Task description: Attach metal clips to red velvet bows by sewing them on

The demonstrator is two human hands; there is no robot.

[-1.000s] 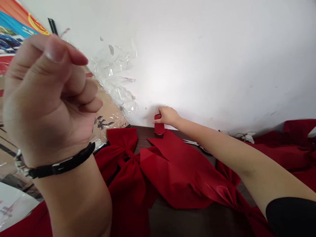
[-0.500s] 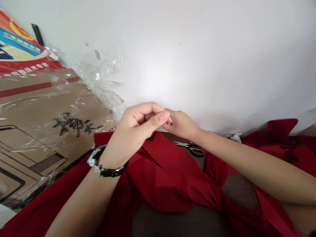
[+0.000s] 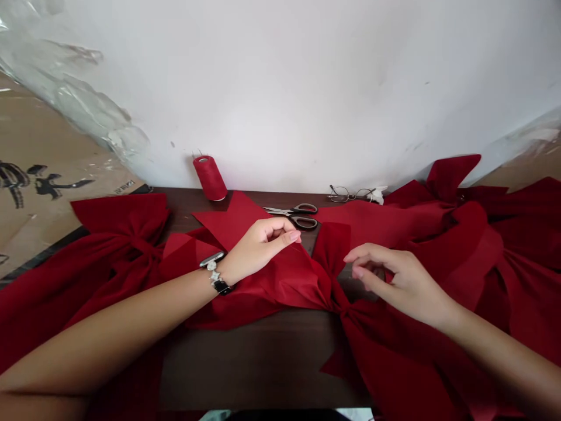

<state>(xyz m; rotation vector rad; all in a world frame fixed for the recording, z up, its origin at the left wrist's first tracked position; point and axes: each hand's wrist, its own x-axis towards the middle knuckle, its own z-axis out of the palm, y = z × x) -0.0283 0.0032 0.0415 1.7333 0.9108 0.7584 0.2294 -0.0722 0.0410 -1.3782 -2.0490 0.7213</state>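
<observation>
My left hand (image 3: 262,245) hangs just above a flat piece of red fabric (image 3: 267,280), its fingers curled and thumb pressed against them. Nothing shows between them, though a fine thread could not be seen here. My right hand (image 3: 401,286) has its fingers loosely apart over the dark tabletop, beside the knotted centre of a large red bow (image 3: 342,307). A spool of red thread (image 3: 210,178) stands upright behind the fabric, touching neither hand.
Black-handled scissors (image 3: 291,211) and wire glasses (image 3: 350,195) lie at the back of the dark wood table (image 3: 249,362), against a white wall (image 3: 307,88). Another red bow (image 3: 123,242) lies left, more red fabric (image 3: 517,263) is heaped right, and a cardboard box (image 3: 44,164) stands behind.
My hands have parted from their pinch near the wall and dropped lower over the fabric. The view has swung, bringing the spool, scissors and glasses into sight.
</observation>
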